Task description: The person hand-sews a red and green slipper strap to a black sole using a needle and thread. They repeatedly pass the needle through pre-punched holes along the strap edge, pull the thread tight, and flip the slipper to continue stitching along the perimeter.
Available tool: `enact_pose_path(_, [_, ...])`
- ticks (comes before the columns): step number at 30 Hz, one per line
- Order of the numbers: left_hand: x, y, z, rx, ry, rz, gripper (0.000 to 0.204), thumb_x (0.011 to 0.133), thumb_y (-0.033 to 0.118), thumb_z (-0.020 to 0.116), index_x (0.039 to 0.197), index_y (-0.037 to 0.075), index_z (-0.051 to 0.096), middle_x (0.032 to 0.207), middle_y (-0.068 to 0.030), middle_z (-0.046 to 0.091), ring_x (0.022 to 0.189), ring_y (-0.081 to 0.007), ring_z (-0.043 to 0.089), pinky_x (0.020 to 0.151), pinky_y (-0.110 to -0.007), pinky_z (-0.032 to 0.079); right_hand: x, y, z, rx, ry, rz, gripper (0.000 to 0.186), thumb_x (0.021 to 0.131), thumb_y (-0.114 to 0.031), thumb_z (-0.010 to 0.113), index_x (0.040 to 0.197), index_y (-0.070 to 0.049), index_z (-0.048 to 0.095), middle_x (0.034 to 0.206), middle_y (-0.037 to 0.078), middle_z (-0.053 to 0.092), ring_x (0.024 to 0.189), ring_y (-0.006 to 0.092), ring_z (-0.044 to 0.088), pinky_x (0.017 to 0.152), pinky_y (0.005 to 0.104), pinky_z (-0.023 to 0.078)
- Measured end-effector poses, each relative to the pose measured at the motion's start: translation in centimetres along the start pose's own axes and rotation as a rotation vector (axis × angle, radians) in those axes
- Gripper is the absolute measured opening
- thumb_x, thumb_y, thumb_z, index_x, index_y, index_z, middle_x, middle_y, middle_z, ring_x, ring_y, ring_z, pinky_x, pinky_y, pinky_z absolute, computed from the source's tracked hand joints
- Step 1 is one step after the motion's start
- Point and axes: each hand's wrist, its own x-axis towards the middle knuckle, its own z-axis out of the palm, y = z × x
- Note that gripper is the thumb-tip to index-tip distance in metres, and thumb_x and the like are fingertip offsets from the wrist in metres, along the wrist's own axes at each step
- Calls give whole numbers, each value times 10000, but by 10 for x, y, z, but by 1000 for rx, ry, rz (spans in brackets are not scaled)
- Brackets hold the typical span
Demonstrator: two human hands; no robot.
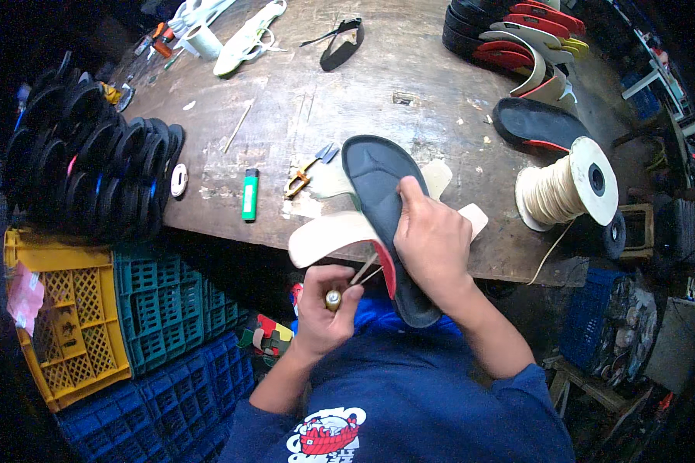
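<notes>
- Head view: the right hand (432, 239) lies closed over a dark shoe sole (378, 193), thumb and fingers clamped on its edge. The sole tilts from the wooden workbench (409, 85) down over its near edge toward the person's chest, and a red rim shows along its lower side.
- A pale, curved upper piece (328, 231) is attached at the sole's left side and juts out beyond the bench edge.
- The left hand (324, 305) is a closed fist around an awl-like tool (347, 285) with a yellowish handle; its thin metal shaft points up and right and meets the sole's red rim just beside the right hand.
- On the bench, just left of the sole, lie small scissors (307, 171) and, further left, a green lighter (250, 194).
- A large spool of cream thread (567, 189) stands to the right of the hands, and a strand hangs from it over the bench edge.
- Another dark sole (537, 123) lies behind the spool; a stack of soles with red and yellow parts (517, 31) sits at the far right corner.
- Rows of black soles (93, 166) stand on edge at the bench's left end.
- Below the bench are a yellow crate (69, 324), a green crate (162, 309) and blue crates (170, 401).
</notes>
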Motion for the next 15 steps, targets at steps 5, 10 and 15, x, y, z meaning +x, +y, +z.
enact_pose_path(5, [-37,-34,18,203,98,-137,290,976,90,642,1191,32,456,859,-54,557,738,-112,549,643,-271,445,3,-14,7,-193,-107,-93,80,935,-127,566,1013,-110,567,748,114,681,719,332,715,583,469,558])
enact_pose_path(10, [-56,-43,24,-148,68,-442,276,989,104,637,1178,9,461,912,-126,602,782,-178,629,710,-313,518,2,-6,-48,-54,-95,-88,203,964,-282,613,1019,-86,603,1008,197,655,961,337,682,758,499,533])
enact_pose_path(15, [-55,-40,9,-143,34,-285,238,1017,88,597,1183,2,449,867,-117,605,748,-156,639,669,-293,520,-31,-11,-88,-144,66,-217,555,863,-493,721,1200,-61,628,1359,241,506,1304,409,480,1045,568,385])
